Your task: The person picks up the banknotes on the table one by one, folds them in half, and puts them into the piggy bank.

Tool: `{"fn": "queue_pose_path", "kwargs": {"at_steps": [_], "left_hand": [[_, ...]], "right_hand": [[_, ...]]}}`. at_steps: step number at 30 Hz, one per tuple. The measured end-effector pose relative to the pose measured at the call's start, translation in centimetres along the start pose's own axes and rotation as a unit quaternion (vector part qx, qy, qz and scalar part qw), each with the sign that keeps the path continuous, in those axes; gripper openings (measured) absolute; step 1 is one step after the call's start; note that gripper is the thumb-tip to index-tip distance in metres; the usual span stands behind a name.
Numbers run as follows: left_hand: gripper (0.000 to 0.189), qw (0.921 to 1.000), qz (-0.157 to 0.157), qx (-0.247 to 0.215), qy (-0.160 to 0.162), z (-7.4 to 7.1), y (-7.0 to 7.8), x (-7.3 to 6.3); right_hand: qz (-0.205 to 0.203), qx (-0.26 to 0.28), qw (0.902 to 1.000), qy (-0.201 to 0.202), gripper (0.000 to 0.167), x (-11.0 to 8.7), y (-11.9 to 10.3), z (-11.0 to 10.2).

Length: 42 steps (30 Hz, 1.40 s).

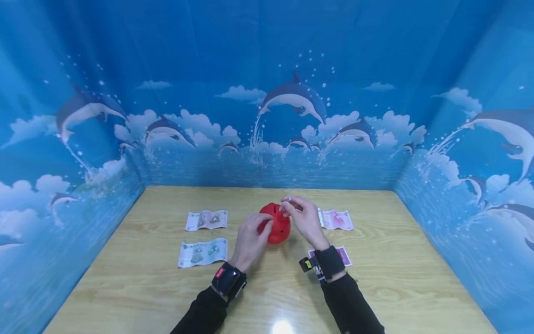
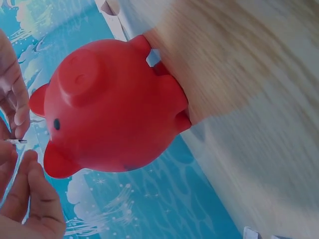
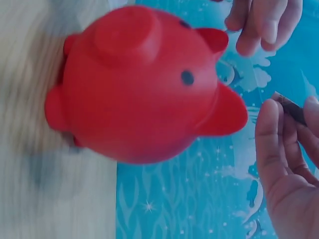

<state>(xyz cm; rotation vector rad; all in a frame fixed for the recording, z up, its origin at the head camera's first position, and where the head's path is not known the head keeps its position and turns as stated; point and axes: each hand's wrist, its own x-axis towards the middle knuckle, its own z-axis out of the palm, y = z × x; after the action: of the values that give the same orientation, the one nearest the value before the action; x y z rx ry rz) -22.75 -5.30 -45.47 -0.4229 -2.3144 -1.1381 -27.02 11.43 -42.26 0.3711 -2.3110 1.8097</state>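
Note:
A red piggy bank [image 1: 280, 226] stands on the table, its snout toward me and a slot on top. My right hand [image 1: 306, 218] is above its right side, pinching a small folded piece of paper [image 3: 289, 107] that looks like a banknote, between thumb and fingers. On the other side, my left hand [image 1: 252, 234] hovers by the top of the piggy bank with fingers loosely bent. Nothing shows in its grasp. In the left wrist view, the left fingers [image 2: 37, 194] are just below the folded paper's tip; whether they touch it I cannot tell.
Two creased banknotes lie left of the piggy bank, a far one [image 1: 206, 220] and a near one [image 1: 203, 253]. To the right, a pink banknote [image 1: 336, 219] lies behind the right hand, and another [image 1: 344, 256] is partly covered by the right wrist. Dolphin-print curtains [image 1: 267, 162] enclose the table.

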Motion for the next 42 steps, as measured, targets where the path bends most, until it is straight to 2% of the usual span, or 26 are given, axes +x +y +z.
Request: {"fn": "queue_pose_path", "kwargs": {"at_steps": [9,13,17,23,26,29,35,42], "left_hand": [[0.021,0.9994,-0.031,0.011,0.01,0.2,-0.6,0.4],[0.035,0.9983,-0.056,0.01,-0.012,0.3,-0.9,0.6],[0.048,0.9964,-0.072,0.008,-0.045,0.5,-1.2,1.1],[0.057,0.9892,-0.122,-0.004,-0.081,0.7,-1.4,2.1],[0.061,0.9865,-0.136,-0.006,-0.091,0.6,-1.5,2.7],[0.065,0.9847,-0.134,-0.003,-0.111,0.6,-1.7,3.0],[0.072,0.9815,-0.103,0.008,-0.161,1.1,-2.1,2.5],[0.066,0.9842,-0.085,0.004,-0.155,1.3,-2.2,2.0]], "right_hand": [[-0.043,-0.077,0.9951,0.043,0.018,0.4,0.6,-0.2],[-0.052,-0.101,0.9924,0.048,0.016,0.5,1.0,-0.1],[-0.043,-0.106,0.9926,0.041,0.017,0.7,1.5,0.0],[-0.035,-0.106,0.9933,0.032,0.016,0.9,1.6,0.2],[-0.045,-0.109,0.9926,0.029,0.016,1.0,1.7,0.4],[-0.051,-0.11,0.9921,0.03,0.016,1.1,1.8,0.5],[-0.043,-0.115,0.992,0.031,0.017,1.0,2.2,0.5],[-0.053,-0.127,0.9902,0.027,0.015,1.0,2.2,0.8]]}}
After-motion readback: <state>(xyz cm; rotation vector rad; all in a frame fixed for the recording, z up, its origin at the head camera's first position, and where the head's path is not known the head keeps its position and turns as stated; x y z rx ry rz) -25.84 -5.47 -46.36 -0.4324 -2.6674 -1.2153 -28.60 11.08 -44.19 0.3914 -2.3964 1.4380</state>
